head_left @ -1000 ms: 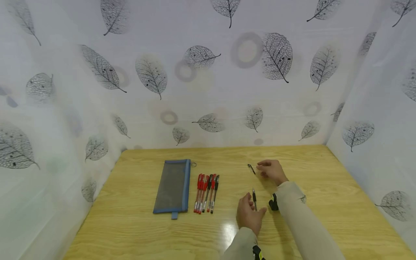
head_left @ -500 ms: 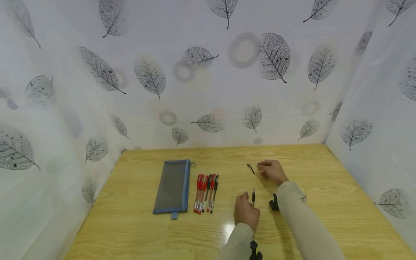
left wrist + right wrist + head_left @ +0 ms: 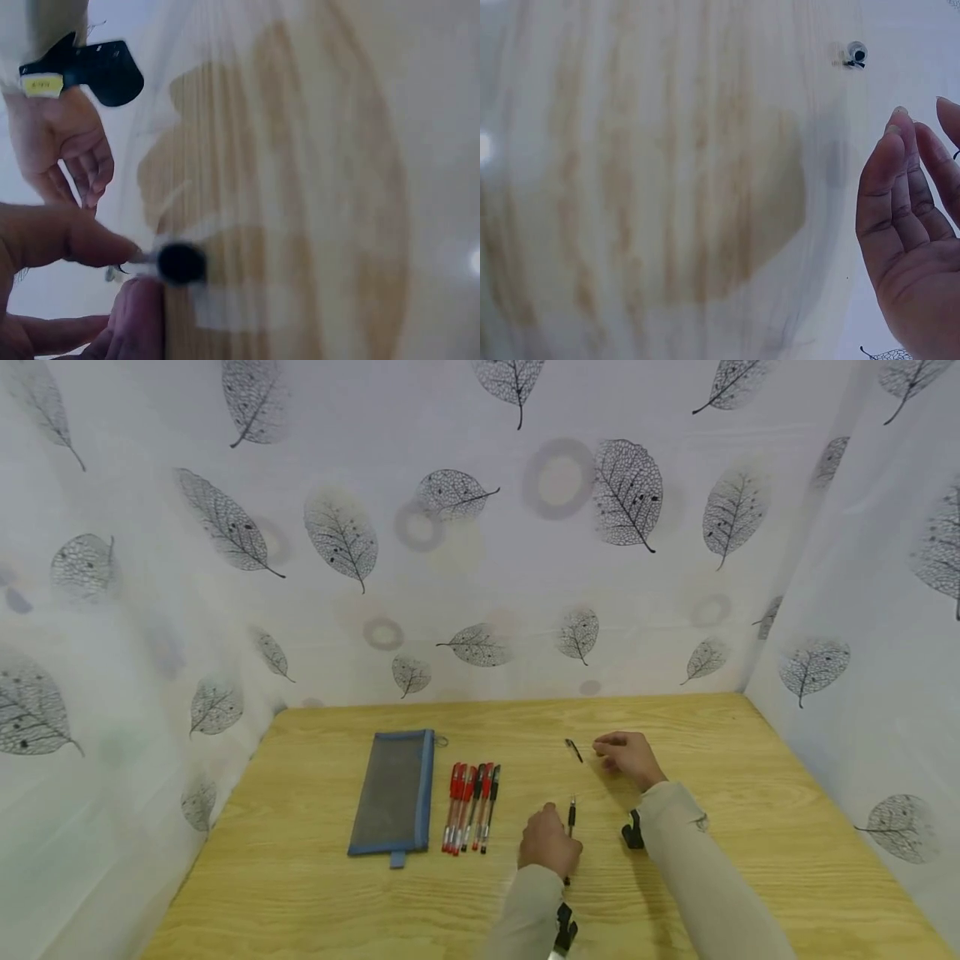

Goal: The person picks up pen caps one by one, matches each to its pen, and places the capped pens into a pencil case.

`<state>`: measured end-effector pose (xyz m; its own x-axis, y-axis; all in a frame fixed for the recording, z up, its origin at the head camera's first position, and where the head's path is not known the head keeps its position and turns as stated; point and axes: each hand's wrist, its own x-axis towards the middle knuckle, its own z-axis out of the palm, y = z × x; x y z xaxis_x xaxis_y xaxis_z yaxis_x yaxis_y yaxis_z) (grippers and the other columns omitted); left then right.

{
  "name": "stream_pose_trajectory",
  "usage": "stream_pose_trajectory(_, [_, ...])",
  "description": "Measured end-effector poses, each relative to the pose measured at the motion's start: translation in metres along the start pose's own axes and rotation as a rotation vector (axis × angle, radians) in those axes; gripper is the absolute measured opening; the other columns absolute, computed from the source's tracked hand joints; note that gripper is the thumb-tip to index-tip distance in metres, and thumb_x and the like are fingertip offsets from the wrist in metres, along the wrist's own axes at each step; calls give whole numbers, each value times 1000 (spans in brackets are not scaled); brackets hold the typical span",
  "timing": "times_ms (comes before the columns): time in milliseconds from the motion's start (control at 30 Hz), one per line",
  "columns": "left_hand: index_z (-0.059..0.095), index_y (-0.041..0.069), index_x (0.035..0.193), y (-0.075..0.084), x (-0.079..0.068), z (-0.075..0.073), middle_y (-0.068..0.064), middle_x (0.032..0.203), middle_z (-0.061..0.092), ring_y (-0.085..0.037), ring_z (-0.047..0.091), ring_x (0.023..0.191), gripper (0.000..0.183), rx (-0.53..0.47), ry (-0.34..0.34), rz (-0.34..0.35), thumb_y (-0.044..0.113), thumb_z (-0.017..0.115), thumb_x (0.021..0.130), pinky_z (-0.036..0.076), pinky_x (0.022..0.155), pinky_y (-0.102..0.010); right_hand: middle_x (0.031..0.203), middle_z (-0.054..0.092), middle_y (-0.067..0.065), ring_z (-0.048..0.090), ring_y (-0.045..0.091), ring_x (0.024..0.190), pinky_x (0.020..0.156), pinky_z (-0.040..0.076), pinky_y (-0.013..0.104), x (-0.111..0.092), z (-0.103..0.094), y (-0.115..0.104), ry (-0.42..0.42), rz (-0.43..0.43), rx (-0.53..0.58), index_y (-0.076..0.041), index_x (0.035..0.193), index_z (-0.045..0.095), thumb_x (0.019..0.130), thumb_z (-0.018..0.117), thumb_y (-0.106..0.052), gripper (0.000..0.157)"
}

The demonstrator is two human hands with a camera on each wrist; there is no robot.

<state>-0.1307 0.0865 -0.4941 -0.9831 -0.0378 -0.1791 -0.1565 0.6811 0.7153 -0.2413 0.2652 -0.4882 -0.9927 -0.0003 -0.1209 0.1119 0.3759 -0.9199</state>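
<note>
In the head view, an uncapped black pen points away from me. My left hand pinches it between thumb and fingers, covering its middle. The left wrist view shows the pen's black end close up and blurred, beyond the thumb. Farther back on the table lies a black pen cap. Just to its right, my right hand hovers with relaxed, slightly bent fingers and holds nothing. The right wrist view shows the cap apart from the fingertips.
A row of several red and black capped pens lies left of my hands. Left of it is a grey mesh pouch with blue edging and a ring. Leaf-patterned curtains enclose the wooden table at the back and sides.
The left hand has closed its thumb onto the pen and shifted it slightly left and toward me. My right hand stays beside the cap. The head view has turned slightly right.
</note>
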Motion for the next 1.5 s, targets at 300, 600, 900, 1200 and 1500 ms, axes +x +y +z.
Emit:
stream_pose_trajectory(300, [64, -3, 110, -12, 6, -9, -5, 82, 64, -18, 60, 73, 46, -119, -19, 54, 8, 82, 69, 53, 65, -35, 113, 64, 27, 65, 23, 77, 68, 56, 33, 6, 5, 1, -11, -18, 4, 11, 119, 60, 97, 59, -15, 34])
stream_pose_trajectory(600, [66, 0, 115, -28, 7, -12, 4, 82, 67, -7, 60, 70, 46, -383, -56, 93, -2, 74, 70, 51, 64, -28, 106, 65, 24, 63, 19, 72, 64, 55, 31, 9, 12, 0, -32, 8, 35, 13, 119, 58, 96, 58, -10, 33])
stream_pose_trajectory(900, [59, -1, 126, -47, 13, -9, 0, 83, 67, -12, 61, 67, 54, -607, -133, 40, -7, 69, 73, 54, 59, -28, 100, 66, 20, 63, 17, 69, 62, 55, 30, 17, 21, 0, -14, 9, 16, 13, 117, 60, 94, 60, -7, 30])
stream_pose_trajectory(1200, [54, -7, 129, -56, 9, -18, -11, 86, 67, -16, 62, 59, 56, -840, -195, 53, -18, 64, 74, 55, 56, -29, 95, 67, 18, 61, 15, 65, 57, 53, 28, 27, 32, 0, 10, 1, -45, 12, 113, 63, 92, 62, -3, 26])
stream_pose_trajectory(1500, [53, -7, 130, -61, 7, -25, -10, 88, 68, -15, 63, 58, 58, -850, -221, 54, -19, 61, 74, 56, 57, -30, 96, 66, 21, 61, 17, 64, 58, 53, 31, 29, 42, -4, 28, 26, -114, 11, 112, 63, 91, 63, -4, 26])
